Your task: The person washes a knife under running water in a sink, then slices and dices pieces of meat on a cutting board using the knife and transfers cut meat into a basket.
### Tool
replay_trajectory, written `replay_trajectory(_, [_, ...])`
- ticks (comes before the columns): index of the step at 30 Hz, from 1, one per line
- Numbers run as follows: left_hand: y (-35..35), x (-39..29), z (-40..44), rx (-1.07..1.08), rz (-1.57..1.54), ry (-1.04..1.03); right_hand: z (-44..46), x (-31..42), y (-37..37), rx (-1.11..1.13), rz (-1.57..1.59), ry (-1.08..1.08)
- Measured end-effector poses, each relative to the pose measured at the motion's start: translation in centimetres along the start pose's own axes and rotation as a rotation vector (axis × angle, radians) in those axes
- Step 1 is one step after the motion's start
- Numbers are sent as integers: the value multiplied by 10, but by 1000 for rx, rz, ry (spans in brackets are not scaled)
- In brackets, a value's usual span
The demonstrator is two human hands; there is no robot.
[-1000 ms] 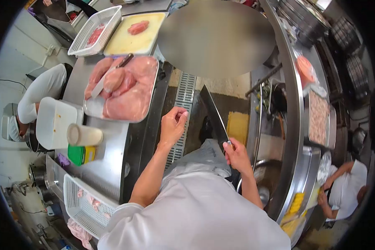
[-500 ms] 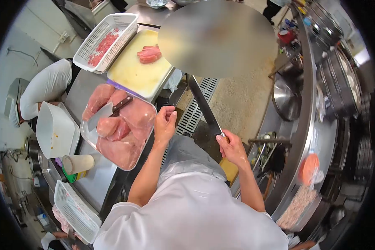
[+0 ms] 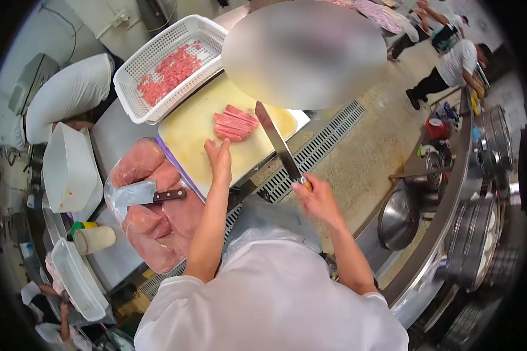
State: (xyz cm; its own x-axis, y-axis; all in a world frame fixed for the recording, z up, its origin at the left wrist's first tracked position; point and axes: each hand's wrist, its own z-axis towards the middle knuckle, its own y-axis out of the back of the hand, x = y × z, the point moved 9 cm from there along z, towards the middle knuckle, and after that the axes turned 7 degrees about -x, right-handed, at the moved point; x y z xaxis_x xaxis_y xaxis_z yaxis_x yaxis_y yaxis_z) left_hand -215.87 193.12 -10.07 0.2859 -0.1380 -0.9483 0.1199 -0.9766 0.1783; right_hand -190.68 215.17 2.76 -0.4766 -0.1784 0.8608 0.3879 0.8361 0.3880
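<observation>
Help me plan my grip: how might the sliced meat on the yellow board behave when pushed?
The sliced meat is probably floppy, being raw-looking and cut into strips. These lie side by side, so they might fan apart.

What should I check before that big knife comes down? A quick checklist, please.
1. Long knife gripped by its handle in the right hand: ok.
2. Left hand clear of the blade: ok, a gap shows between them.
3. Meat strips lying on the cutting board: ok.
4. Left hand steadying the strips: cannot tell; it is right by them, but contact is unclear.
5. Second knife put away: not ok, it lies on the large meat pieces.
</observation>
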Motion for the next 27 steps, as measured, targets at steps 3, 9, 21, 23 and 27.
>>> replay_trajectory(3, [-25,3,19,-78,-81,-78,64,31,3,45,-90,116])
replay_trajectory(9, [-32,-3,12,-195,76,-99,179,67,-19,217,-273,203])
replay_trajectory(21, [-93,-80,-15,-628,693,-178,223,46,-20,741,-38,-94])
replay_trajectory(23, [-104,-86,-20,-662,860,-237,243,50,-1,736,-91,-42])
replay_trajectory(27, [-104,-79,-9,-481,947,-447,278,51,4,751,-142,263])
